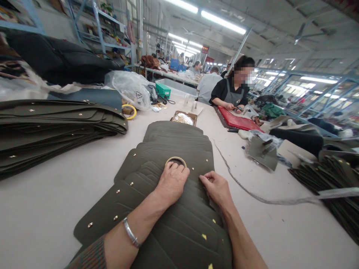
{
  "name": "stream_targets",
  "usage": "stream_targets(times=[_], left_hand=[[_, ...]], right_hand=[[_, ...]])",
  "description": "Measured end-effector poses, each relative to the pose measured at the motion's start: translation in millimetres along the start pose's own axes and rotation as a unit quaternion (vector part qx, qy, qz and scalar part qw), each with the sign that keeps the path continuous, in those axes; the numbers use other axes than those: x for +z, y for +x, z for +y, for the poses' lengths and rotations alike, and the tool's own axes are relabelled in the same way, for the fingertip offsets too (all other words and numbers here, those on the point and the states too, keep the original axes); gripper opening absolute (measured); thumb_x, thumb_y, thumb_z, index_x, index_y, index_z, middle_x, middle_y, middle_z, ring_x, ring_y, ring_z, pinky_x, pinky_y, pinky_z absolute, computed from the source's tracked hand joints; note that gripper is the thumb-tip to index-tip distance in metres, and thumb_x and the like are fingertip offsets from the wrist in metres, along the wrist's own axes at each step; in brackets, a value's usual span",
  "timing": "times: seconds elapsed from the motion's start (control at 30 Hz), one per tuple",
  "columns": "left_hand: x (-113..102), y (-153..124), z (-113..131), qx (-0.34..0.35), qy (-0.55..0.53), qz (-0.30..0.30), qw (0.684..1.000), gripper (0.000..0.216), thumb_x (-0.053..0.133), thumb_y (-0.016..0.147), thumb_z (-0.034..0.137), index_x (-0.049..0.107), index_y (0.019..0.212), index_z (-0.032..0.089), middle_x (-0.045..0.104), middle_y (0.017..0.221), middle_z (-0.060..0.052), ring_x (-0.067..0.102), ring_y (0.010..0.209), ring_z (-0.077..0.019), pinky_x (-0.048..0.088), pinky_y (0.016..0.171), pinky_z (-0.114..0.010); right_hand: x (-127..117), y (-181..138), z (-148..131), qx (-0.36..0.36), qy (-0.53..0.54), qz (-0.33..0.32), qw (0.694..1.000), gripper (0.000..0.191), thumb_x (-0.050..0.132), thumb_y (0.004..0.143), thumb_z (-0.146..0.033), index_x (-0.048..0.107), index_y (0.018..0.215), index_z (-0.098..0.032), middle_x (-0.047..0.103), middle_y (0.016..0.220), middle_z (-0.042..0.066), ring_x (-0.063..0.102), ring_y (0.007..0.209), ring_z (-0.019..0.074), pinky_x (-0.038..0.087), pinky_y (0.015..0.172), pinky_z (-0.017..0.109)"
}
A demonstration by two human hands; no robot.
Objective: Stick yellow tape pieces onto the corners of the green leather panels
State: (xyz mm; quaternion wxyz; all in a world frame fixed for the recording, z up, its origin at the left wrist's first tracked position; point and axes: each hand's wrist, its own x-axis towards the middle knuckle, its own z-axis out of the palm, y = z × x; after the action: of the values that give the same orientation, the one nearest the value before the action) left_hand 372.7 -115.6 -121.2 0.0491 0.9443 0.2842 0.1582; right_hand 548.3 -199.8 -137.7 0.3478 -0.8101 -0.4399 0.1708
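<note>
Overlapping dark olive panels [168, 142], which look like leather, lie fanned in a long stack in front of me. Small gold metal studs dot their edges, and several yellow tape bits [204, 237] stick to the nearer ones. My left hand [174, 181] is closed over a roll of tape [176, 160], which rests on the panels with its far rim showing. On the right side of the stack, my right hand [215, 186] has thumb and fingers pinched together at a panel's edge. Whatever is between those fingertips is too small to make out.
Thick piles of olive panels [56, 123] stand at left and far right. A box of gold studs [183, 118] sits beyond the stack, near a yellow tape roll [129, 111]. A cord [246, 192] crosses the table's right side. A co-worker [234, 86] handles a red piece [235, 118].
</note>
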Motion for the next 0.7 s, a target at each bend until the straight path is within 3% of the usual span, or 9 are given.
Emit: stream_targets(times=[0.1,0.27,0.43,0.5,0.6,0.7], left_hand=[[-1,-1,-1,0.003,0.004,-0.004,1.0,0.021,0.04,0.09,0.01,0.059,0.094,0.019,0.061,0.089,-0.006,0.052,0.088,-0.0217,0.036,0.091,-0.04],[-5,-2,0,0.003,-0.004,-0.019,1.0,0.021,0.04,0.091,0.01,0.059,0.095,0.019,0.06,0.09,-0.006,0.052,0.088,-0.022,0.039,0.084,-0.038],[-8,-2,1,0.001,-0.013,-0.02,1.0,0.019,0.04,0.092,0.013,0.059,0.094,0.018,0.061,0.088,-0.006,0.053,0.087,-0.0224,0.042,0.081,-0.038],[-8,-2,1,0.003,-0.025,-0.004,1.0,0.019,0.04,0.094,0.015,0.059,0.093,0.018,0.062,0.087,-0.005,0.055,0.085,-0.0212,0.043,0.08,-0.036],[-6,-3,1,0.012,-0.07,0.019,0.997,0.02,0.039,0.096,0.016,0.059,0.098,0.02,0.064,0.087,-0.003,0.059,0.083,-0.0176,0.047,0.078,-0.031],[-4,-5,1,0.04,-0.126,0.045,0.99,0.026,0.039,0.096,0.017,0.053,0.118,0.022,0.068,0.095,-0.002,0.064,0.088,-0.0142,0.051,0.078,-0.025]], right_hand=[[3,2,-2,-0.066,-0.072,0.034,0.995,0.02,0.062,0.075,-0.041,0.064,0.071,-0.022,0.061,0.054,-0.003,0.058,0.052,0.0147,0.041,0.053,0.026],[4,7,-3,-0.055,-0.107,0.005,0.993,0.018,0.062,0.075,-0.041,0.063,0.071,-0.023,0.062,0.055,-0.004,0.059,0.053,0.0148,0.038,0.052,0.025],[-3,13,0,-0.067,-0.18,0.097,0.976,0.015,0.059,0.078,-0.038,0.064,0.078,-0.024,0.061,0.055,-0.003,0.058,0.054,0.0164,0.033,0.052,0.026],[-6,13,2,-0.072,-0.142,0.101,0.982,0.016,0.059,0.078,-0.038,0.065,0.082,-0.024,0.062,0.057,-0.003,0.059,0.056,0.0166,0.037,0.054,0.027],[-9,10,3,-0.075,0.013,0.089,0.993,0.024,0.06,0.079,-0.042,0.067,0.087,-0.02,0.066,0.066,0.001,0.06,0.058,0.0165,0.045,0.058,0.028],[-9,1,-2,-0.092,0.16,0.031,0.982,0.028,0.059,0.082,-0.041,0.068,0.095,-0.017,0.069,0.073,0.004,0.062,0.061,0.0166,0.05,0.058,0.029]])
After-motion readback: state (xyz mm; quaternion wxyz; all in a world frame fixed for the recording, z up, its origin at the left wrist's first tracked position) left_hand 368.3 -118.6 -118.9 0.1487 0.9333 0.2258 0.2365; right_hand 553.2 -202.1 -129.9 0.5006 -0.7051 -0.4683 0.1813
